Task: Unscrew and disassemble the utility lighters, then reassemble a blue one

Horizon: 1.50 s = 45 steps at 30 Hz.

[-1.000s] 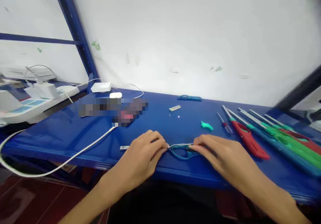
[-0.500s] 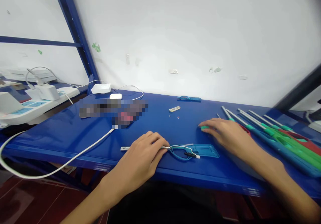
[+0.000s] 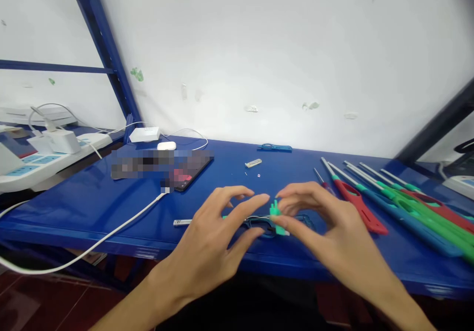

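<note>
My right hand [image 3: 326,222] pinches a small green plastic piece [image 3: 277,218] with prongs on top between thumb and fingers, raised over the table. My left hand [image 3: 225,222] is open beside it, thumb and fingers apart, with nothing visible between them. Under both hands lies a blue plastic lighter handle shell [image 3: 305,221], partly covered by my fingers. A thin wire runs along it. The metal tube [image 3: 182,222] sticks out to the left of my left hand.
Several long-necked lighters [image 3: 365,207] in red, blue and green lie at the right. Another blue shell [image 3: 274,147] and a small pale part [image 3: 253,163] are farther back. A phone [image 3: 194,170] with a white cable [image 3: 111,234] and a power strip [image 3: 40,160] are left.
My right hand has moved left from beside the lighters, bringing the green piece over the blue shell. My left hand has lifted off the shell and opened its fingers.
</note>
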{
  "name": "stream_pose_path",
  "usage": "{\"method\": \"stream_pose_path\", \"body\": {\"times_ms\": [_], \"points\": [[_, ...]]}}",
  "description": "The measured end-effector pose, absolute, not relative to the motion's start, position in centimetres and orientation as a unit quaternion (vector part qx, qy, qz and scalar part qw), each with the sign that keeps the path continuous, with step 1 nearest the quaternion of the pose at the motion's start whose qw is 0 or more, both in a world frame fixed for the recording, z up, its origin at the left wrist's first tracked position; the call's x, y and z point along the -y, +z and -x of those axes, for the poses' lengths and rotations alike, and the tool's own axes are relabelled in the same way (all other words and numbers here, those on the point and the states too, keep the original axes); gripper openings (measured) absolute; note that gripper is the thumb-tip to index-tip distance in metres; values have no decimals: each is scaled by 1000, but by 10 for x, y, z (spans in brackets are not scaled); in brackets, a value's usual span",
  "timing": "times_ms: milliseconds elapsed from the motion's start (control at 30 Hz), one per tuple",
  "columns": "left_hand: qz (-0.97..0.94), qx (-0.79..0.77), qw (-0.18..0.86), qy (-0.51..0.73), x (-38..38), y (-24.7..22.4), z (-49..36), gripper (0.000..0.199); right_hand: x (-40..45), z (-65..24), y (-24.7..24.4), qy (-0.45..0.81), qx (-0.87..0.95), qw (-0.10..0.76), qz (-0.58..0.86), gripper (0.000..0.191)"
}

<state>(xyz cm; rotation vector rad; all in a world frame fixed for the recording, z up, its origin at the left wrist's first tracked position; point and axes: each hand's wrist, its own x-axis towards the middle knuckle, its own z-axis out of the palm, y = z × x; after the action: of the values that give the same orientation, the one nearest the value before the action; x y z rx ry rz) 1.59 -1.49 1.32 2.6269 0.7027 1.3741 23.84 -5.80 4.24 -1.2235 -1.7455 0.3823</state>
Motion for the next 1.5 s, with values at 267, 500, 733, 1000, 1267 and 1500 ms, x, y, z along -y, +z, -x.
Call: {"method": "stream_pose_path", "body": {"times_ms": [267, 500, 733, 1000, 1267, 1500], "points": [[-802, -159, 145, 558, 9, 21, -40, 16, 61, -235, 44, 316, 654, 474, 497, 22], [-781, -286, 187, 523, 5, 15, -35, 6, 63, -261, 28, 109, 750, 369, 537, 25], [-785, -289, 209, 506, 2, 14, -33, 16, 61, -276, 17, 35, 796, 293, 529, 23], [-734, -349, 309, 494, 3, 15, -33, 7, 56, -273, 9, 19, 793, 332, 510, 13], [-737, -340, 333, 480, 2, 13, -33, 23, 56, -267, 8, 22, 758, 371, 535, 11], [-787, -317, 280, 449, 2, 14, -31, 24, 57, -267, 9, 35, 757, 369, 539, 14]]}}
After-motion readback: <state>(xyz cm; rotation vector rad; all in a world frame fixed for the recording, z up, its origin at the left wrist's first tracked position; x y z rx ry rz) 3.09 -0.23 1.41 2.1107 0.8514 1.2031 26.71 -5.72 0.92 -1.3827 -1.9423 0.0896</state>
